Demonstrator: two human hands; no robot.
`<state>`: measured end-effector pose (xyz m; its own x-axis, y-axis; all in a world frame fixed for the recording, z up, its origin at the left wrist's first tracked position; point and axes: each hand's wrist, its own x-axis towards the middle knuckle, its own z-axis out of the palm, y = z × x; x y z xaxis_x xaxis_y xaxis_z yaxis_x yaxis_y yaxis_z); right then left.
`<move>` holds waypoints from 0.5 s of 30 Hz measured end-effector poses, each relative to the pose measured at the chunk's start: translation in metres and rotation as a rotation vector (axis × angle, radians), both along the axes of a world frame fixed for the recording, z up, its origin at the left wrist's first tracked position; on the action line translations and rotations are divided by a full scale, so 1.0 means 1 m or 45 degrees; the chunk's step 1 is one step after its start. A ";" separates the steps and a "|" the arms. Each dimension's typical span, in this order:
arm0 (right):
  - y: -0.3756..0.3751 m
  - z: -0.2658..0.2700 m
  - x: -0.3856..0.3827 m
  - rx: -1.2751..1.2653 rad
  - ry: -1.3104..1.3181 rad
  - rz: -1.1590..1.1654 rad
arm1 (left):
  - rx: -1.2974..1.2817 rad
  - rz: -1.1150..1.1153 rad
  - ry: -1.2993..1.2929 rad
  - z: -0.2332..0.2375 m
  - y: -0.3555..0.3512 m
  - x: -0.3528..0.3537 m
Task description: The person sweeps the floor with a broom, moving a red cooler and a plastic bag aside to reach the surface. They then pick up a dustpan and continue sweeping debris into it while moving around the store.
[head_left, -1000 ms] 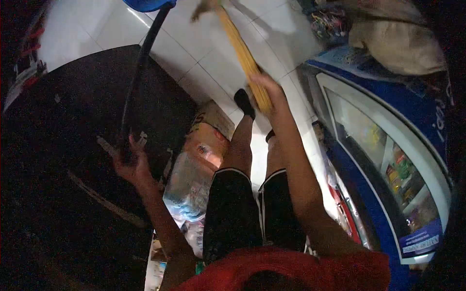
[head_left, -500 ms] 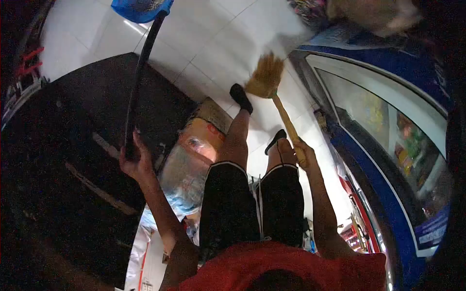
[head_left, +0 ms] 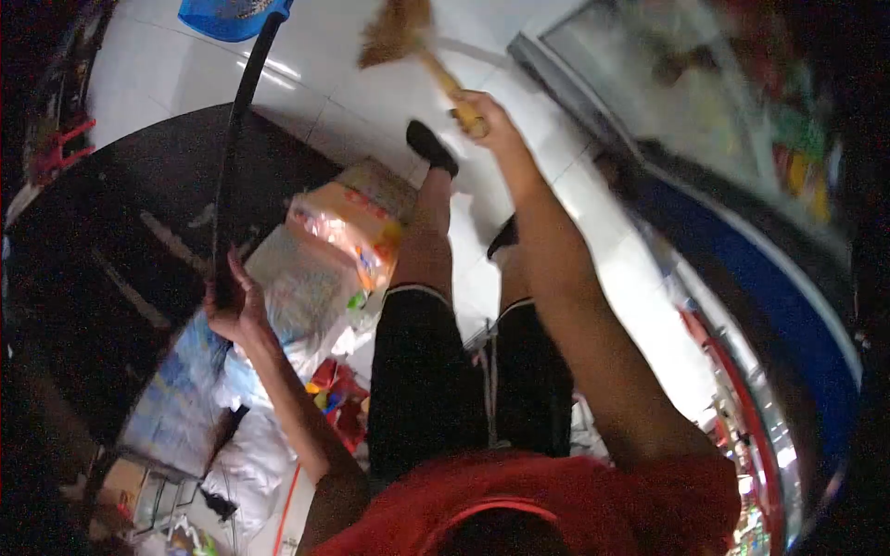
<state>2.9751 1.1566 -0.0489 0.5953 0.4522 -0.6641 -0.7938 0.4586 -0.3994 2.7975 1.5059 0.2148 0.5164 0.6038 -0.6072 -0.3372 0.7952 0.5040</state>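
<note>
My left hand (head_left: 237, 304) is closed round the lower end of a long black handle. That handle belongs to a blue dustpan (head_left: 225, 20) at the top left, with small pale debris inside it. With my right hand (head_left: 489, 120), arm stretched forward, I grip the wooden handle end of a straw broom (head_left: 397, 35). Its bristles, slightly blurred, are over the white tiled floor (head_left: 338, 107), to the right of the dustpan and apart from it. The top of the bristles is cut off by the frame edge.
A dark table-like surface (head_left: 111, 213) lies on my left. Beside my leg stand a cardboard box (head_left: 348, 222) and plastic-wrapped bundles (head_left: 301, 278). To the right is a blue-framed glass case (head_left: 742, 222) with colourful goods. My dark-shod foot (head_left: 431, 146) is on the tiles.
My right hand has swung the broom forward and to the left, nearer the dustpan. My left hand and the dustpan have shifted slightly left. The view has turned, showing more bundles at lower left.
</note>
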 end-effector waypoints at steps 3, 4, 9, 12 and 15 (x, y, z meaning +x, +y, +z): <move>-0.083 0.017 -0.130 -0.245 0.042 -0.317 | -0.029 -0.006 0.012 -0.015 -0.013 -0.047; -0.114 0.022 -0.168 -0.212 0.247 -0.375 | -0.065 -0.007 0.012 -0.020 -0.019 -0.059; -0.191 0.073 -0.320 -0.331 0.656 -0.468 | -0.094 -0.087 0.077 -0.025 -0.056 -0.102; -0.163 0.142 -0.343 -0.317 0.675 -0.693 | -0.086 -0.225 -0.044 -0.028 -0.060 -0.117; -0.116 0.194 -0.347 -0.358 0.506 -0.604 | 0.086 -0.372 -0.078 -0.026 -0.067 -0.122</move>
